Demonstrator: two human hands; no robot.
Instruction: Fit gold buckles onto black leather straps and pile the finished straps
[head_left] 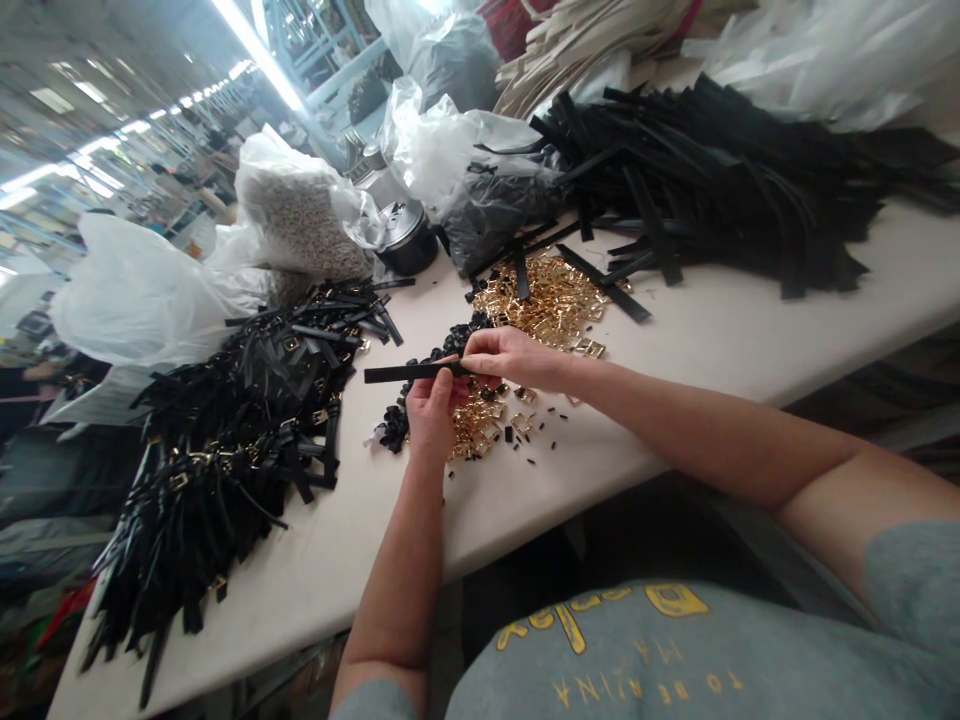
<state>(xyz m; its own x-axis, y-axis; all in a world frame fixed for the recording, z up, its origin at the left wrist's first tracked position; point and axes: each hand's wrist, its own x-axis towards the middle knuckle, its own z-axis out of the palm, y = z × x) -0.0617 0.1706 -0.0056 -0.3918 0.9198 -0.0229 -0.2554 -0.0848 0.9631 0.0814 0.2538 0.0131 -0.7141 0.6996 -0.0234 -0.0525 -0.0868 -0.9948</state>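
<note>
A flat black strap (397,373) lies level between my two hands, above the table. My left hand (436,400) pinches it from below, thumb on top. At the strap's right end, the thumb and fingers of my right hand (499,357) are closed on it. Whatever else sits between the fingertips there is hidden. Gold buckles (544,300) are heaped just behind and under my hands. Small black loops (394,428) lie in a band to the left of the buckles. A few loose black bits (510,434) are scattered near my wrists.
Black straps with gold buckles (255,420) cover the table's left side. A big pile of plain black straps (712,180) lies at the back right. Plastic bags (292,200), one full of small pieces, and a dark round tin (405,240) stand behind.
</note>
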